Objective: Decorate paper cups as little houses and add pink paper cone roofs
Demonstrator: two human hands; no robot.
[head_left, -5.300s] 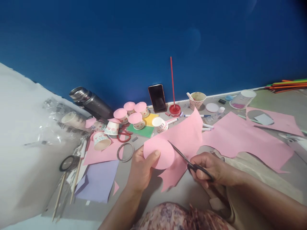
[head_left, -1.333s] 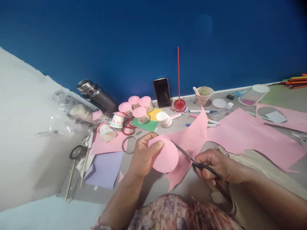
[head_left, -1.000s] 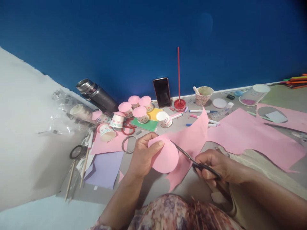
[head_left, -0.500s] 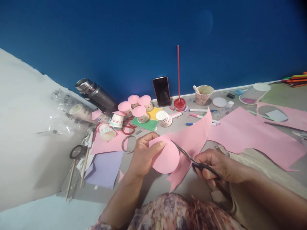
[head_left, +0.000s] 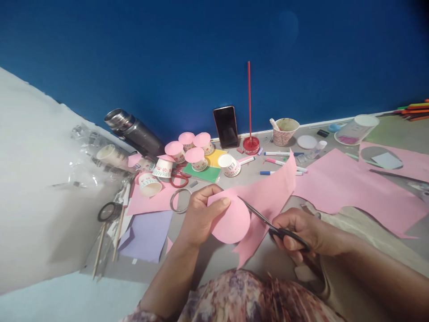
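L hand (head_left: 203, 217) pinches the pink paper (head_left: 232, 223), thumb on top of its rounded part; R hand (head_left: 296, 235) grips the scissors (head_left: 258, 214) by the black handles, blades at the paper just beside the rounded edge. Paper's held over the tabletop (head_left: 217, 257), approx. ctr. Silver ring (head_left: 172, 203) lies nr L hand, purple sheet (head_left: 147, 237) further L. Beyond: white cup (head_left: 232, 169), pink-topped cups (head_left: 195, 156), phone (head_left: 225, 127) propped up nr blue wall (head_left: 167, 53).

Left hand (head_left: 198, 213): some fingertips hidden behind pink paper (head_left: 233, 222). Coloured sticks (head_left: 417, 110) cut off by right edge.
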